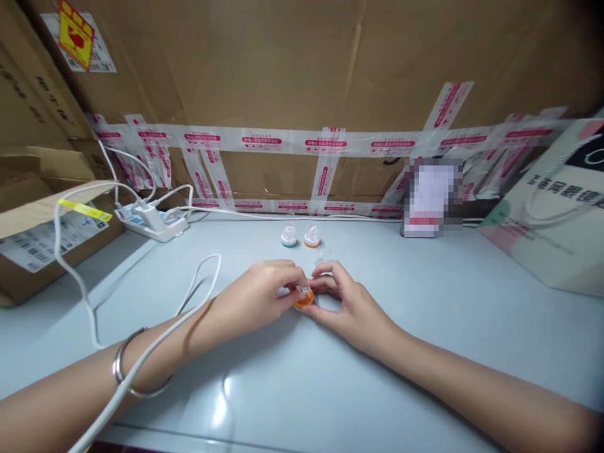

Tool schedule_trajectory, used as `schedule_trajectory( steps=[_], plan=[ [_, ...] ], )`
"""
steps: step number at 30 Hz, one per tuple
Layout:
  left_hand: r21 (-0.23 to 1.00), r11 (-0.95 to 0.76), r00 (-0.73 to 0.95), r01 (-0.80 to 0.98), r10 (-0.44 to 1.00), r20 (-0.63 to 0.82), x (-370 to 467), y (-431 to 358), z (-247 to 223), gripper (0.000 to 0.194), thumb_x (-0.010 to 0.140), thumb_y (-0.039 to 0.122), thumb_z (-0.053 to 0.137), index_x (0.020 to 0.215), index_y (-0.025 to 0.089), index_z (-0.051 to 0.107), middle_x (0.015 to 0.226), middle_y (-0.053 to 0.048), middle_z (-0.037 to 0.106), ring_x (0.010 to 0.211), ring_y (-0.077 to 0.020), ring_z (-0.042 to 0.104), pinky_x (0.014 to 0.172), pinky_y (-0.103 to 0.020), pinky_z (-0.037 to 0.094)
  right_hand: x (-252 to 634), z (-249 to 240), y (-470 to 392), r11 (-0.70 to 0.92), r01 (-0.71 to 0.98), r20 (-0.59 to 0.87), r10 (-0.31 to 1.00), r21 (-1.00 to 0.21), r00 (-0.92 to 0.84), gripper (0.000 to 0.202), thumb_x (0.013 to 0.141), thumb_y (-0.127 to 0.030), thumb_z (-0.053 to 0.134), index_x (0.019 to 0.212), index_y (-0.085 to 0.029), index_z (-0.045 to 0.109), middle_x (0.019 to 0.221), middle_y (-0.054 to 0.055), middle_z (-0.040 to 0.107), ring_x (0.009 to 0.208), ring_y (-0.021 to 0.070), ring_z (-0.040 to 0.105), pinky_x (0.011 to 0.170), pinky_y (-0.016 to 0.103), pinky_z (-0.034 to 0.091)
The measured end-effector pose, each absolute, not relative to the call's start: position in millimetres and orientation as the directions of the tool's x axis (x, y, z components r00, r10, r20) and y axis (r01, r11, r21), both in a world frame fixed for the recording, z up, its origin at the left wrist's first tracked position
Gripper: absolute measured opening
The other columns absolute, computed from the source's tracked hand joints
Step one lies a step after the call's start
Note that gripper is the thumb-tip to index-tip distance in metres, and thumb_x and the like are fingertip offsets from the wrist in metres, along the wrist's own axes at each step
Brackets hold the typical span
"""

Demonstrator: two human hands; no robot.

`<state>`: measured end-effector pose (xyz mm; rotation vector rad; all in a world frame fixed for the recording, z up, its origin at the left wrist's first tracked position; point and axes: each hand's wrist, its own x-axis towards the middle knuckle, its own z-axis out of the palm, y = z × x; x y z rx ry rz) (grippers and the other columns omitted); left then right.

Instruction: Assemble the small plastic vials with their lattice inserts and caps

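Observation:
An orange ring-shaped piece with a clear white part in it [304, 299] is held between both hands, low over the grey-white table [406, 377]. My left hand [274, 289] pinches it from the left and above. On its right side, my right hand [342, 302] grips it with thumb and fingers. Behind the hands stand two small capped pieces with clear domes, one with a teal base [289, 236] and one with an orange base [312, 236]. A clear, see-through piece [323, 254] lies just behind my right fingers, its outline faint.
A power strip [158, 223] with white cables is at the back left, beside an open cardboard box [42, 233]. One white cable [165, 333] crosses over my left forearm. A blurred upright object [427, 201] and a paper bag [557, 220] stand at the right.

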<state>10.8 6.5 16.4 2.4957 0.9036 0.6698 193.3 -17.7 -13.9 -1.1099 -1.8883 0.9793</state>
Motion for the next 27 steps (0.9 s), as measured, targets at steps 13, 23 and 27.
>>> schedule_trajectory(
  steps=[13,23,27],
  plan=[
    [0.594,-0.734,0.746,0.33,0.588,0.312,2.6,19.3,16.1,0.016,0.081,0.015,0.057,0.094,0.015,0.066,0.084,-0.004,0.065,0.077,-0.0127,0.061,0.074,-0.023,0.047,193.6,-14.6,-18.7,0.336,0.321,0.203,0.901,-0.886,-0.383,0.026,0.075,-0.022,0.062,0.094,-0.023,0.044,0.1,0.003,0.066,0.096,0.0164,0.062,0.086,0.033,0.048],
    [0.593,-0.736,0.727,0.326,0.596,0.341,0.7,19.9,18.3,0.033,0.08,0.024,0.06,0.112,0.017,0.059,0.1,-0.007,0.064,0.088,-0.0147,0.059,0.082,-0.027,0.046,219.7,-9.0,1.5,0.285,0.332,0.318,0.947,-0.899,0.048,0.024,0.078,-0.041,0.057,0.085,-0.019,0.053,0.086,0.004,0.061,0.081,0.0173,0.059,0.077,0.034,0.047],
    [0.573,-0.7,0.746,0.425,0.63,0.216,-7.3,28.3,21.5,0.044,0.071,0.036,0.068,0.11,0.018,0.058,0.105,-0.008,0.061,0.093,-0.0186,0.057,0.08,-0.03,0.046,226.7,-11.0,17.6,0.233,0.519,0.296,0.954,-0.822,0.041,0.04,0.071,-0.041,0.064,0.101,-0.019,0.048,0.105,0.008,0.056,0.089,0.0197,0.055,0.079,0.038,0.046]
  ],
)
